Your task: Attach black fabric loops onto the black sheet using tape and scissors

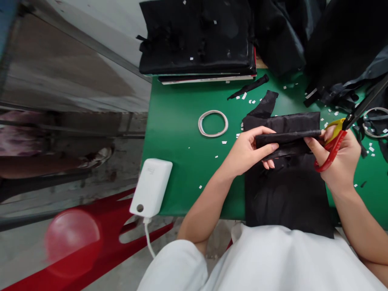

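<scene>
Both of my hands hold a folded strip of black fabric (286, 138) above the green table (182, 133). My left hand (248, 151) pinches its left end between thumb and fingers. My right hand (336, 155) grips the right end with its fingertips and also carries red-and-yellow-handled scissors (335, 141), whose dark blades point up to the right. Under my hands a larger black fabric sheet (287, 198) lies flat and reaches the table's near edge.
A white rubber-like ring (212, 123) lies left of my hands. A white power bank (151, 186) with a cable sits at the table's left corner. Stacked black fabric (197, 36) fills the far side, more dark cloth (342, 48) at the right. Small white scraps dot the table.
</scene>
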A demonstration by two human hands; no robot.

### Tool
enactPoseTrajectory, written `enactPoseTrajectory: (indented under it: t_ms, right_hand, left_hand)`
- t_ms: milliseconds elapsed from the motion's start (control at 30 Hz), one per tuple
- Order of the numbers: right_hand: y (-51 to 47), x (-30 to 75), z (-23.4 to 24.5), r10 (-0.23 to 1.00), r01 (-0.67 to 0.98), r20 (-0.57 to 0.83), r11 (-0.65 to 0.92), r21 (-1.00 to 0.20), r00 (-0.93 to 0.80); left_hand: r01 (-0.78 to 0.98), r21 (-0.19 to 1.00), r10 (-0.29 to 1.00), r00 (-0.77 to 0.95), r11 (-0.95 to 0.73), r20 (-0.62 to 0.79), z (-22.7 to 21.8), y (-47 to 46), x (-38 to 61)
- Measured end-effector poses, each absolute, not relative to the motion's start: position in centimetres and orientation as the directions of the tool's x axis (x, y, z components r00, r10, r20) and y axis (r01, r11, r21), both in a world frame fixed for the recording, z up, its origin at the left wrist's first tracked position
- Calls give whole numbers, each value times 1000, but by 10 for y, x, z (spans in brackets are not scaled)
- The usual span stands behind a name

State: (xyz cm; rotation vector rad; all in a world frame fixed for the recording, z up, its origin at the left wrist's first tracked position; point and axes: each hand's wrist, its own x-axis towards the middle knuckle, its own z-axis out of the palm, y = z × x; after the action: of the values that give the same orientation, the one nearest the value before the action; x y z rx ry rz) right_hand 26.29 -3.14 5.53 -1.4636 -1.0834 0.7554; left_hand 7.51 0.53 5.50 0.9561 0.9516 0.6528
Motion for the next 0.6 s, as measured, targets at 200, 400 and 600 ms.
enactPoseTrajectory:
  t_ms: [200, 400, 600]
  right_hand:
    - [-30, 267, 46, 947, 26, 100, 97, -995, 304]
    - [-30, 268, 43, 944, -54, 116, 139, -989, 307]
    - [-30, 262, 49, 939, -204, 20, 95, -974, 342]
  left_hand:
    - [-176, 934, 884, 415, 311, -216, 49, 5, 73]
    - [-296, 906, 883, 445, 301, -149, 45, 6, 70]
    - [-302, 905, 871, 475, 298, -128, 45, 7, 69]
